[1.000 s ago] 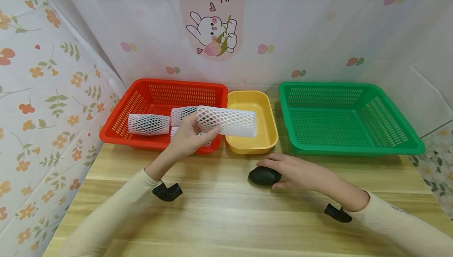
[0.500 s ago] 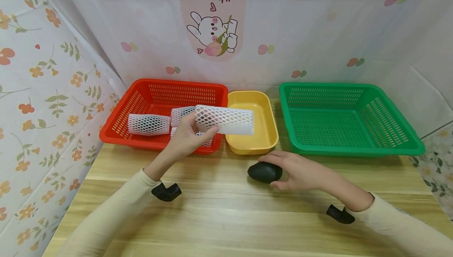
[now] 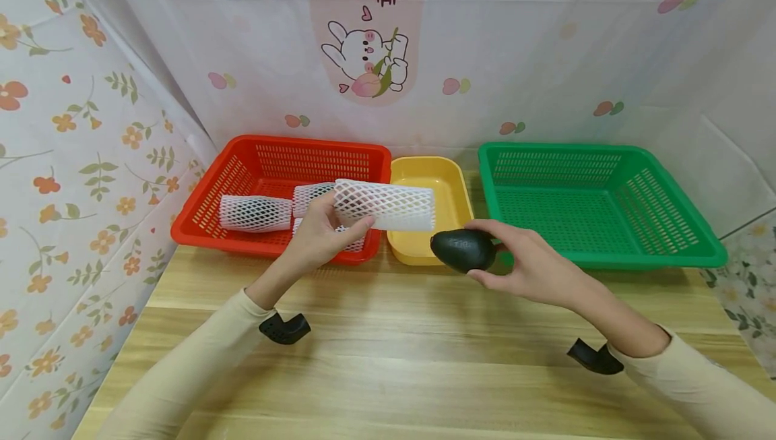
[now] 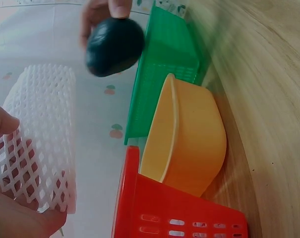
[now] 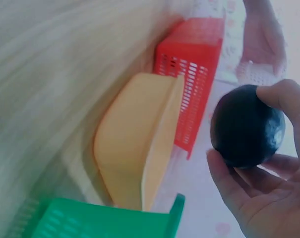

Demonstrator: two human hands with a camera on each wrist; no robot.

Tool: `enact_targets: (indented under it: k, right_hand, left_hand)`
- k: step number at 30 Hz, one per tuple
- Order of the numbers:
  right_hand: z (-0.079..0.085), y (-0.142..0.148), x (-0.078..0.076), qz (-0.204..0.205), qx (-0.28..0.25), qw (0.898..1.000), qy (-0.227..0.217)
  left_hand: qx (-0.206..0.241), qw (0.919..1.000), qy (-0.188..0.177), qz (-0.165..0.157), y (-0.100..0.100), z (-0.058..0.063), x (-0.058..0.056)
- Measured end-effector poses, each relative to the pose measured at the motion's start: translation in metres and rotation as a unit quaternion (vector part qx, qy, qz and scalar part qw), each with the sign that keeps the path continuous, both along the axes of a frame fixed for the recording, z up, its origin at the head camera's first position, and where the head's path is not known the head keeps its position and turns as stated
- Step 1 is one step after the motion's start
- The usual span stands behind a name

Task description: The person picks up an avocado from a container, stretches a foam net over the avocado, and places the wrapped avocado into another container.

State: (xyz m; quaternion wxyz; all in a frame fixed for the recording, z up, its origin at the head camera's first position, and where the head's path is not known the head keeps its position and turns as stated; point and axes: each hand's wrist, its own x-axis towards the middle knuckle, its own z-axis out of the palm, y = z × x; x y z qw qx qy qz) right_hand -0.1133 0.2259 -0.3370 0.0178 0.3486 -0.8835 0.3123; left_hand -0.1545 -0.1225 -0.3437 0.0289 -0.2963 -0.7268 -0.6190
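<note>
My left hand [image 3: 318, 234] holds a white foam net sleeve [image 3: 388, 205] by its left end, above the gap between the red basket and the yellow tray. The sleeve's tube lies roughly level, its far end pointing right. In my right hand [image 3: 527, 261] a dark avocado [image 3: 463, 250] is gripped between thumb and fingers, raised off the table just right of and below the sleeve's end. The right wrist view shows the fingers curled round the avocado [image 5: 247, 126]. Sleeve and avocado are apart in the left wrist view.
A red basket [image 3: 321, 147] at back left holds several net-wrapped dark fruits [image 3: 254, 213]. Beside it stands a yellow tray [image 3: 430, 258], and a green basket [image 3: 582, 259] is at back right. All stand on a wooden table [image 3: 388, 366] before a patterned curtain.
My right hand has picked the avocado up off the table and raised it toward the yellow tray's front edge. The left hand has stayed nearly still with the sleeve.
</note>
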Motion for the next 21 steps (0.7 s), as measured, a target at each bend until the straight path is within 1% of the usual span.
enact_targets:
  k: [4, 8, 11, 15, 21]
  right_hand:
    - [0.005, 0.003, -0.004, -0.020, -0.031, 0.999, 0.024]
    - [0.010, 0.005, -0.009, -0.021, -0.058, 0.997, 0.042]
    - [0.016, 0.006, -0.011, -0.017, -0.075, 0.996, 0.049]
    - [0.021, 0.006, -0.015, -0.013, -0.092, 0.995, 0.044]
    - [0.022, 0.000, -0.018, 0.010, -0.100, 0.994, 0.034]
  left_hand:
    - [0.006, 1.0000, -0.001, -0.006, 0.001, 0.000, 0.000]
    - [0.008, 0.9999, -0.004, -0.012, 0.002, 0.000, 0.000]
    - [0.001, 0.9999, -0.004, -0.012, 0.004, 0.001, 0.000]
    - [-0.009, 0.9999, -0.001, -0.006, 0.007, 0.002, -0.001]
    - [-0.005, 0.9999, -0.010, -0.012, 0.013, 0.002, -0.002]
